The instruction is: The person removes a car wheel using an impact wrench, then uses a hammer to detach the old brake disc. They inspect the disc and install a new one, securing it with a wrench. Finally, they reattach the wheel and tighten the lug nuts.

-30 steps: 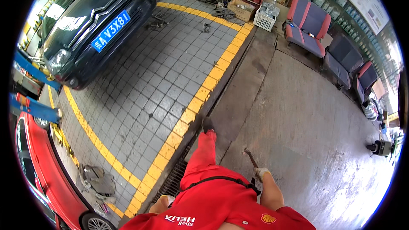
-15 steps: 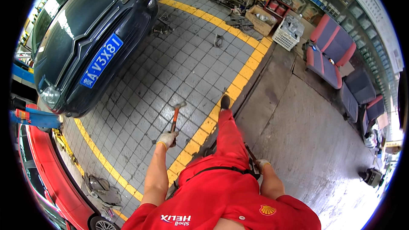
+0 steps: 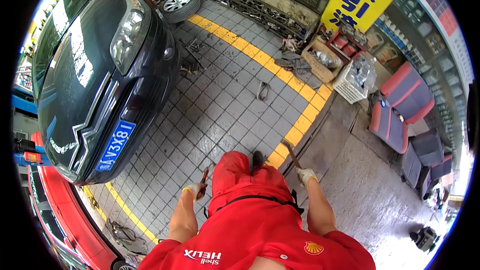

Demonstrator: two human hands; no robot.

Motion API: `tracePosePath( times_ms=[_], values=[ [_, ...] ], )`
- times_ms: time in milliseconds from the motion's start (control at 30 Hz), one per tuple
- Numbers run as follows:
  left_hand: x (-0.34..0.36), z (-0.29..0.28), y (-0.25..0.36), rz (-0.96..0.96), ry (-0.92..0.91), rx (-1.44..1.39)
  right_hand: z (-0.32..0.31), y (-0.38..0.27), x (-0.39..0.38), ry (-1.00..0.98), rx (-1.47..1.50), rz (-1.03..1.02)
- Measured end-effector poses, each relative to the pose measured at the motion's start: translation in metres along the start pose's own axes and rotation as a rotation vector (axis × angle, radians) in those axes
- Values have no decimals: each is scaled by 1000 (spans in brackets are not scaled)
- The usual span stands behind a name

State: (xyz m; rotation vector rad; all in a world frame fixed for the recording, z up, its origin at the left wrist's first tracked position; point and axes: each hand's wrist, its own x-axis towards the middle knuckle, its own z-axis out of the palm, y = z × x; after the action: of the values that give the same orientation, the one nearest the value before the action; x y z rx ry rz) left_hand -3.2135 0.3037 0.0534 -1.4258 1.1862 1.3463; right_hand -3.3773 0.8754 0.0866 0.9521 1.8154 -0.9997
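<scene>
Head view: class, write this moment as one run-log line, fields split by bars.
left hand: gripping red-handled tool | right hand: gripping long-handled tool | dark car: ahead, left

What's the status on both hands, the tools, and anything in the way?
Left hand closed around red-handled tool. Right hand closed around hammer-like tool. Dark car ahead, left; small metal part on tiled floor ahead.

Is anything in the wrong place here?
A grey-and-red car seat sits on the right, and a wheel lies beside the dark car. Odd, because both look loose, not fitted to a car.
</scene>
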Motion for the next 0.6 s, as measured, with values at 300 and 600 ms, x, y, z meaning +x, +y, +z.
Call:
tracePosePath(
  times_ms=[300, 600],
  values=[
    [60, -47, 132, -114, 9, 76, -42, -268, 3, 140, -160, -223],
    [78, -30, 462, 118, 56, 197, 62, -680, 77, -45, -146, -339]
  ],
)
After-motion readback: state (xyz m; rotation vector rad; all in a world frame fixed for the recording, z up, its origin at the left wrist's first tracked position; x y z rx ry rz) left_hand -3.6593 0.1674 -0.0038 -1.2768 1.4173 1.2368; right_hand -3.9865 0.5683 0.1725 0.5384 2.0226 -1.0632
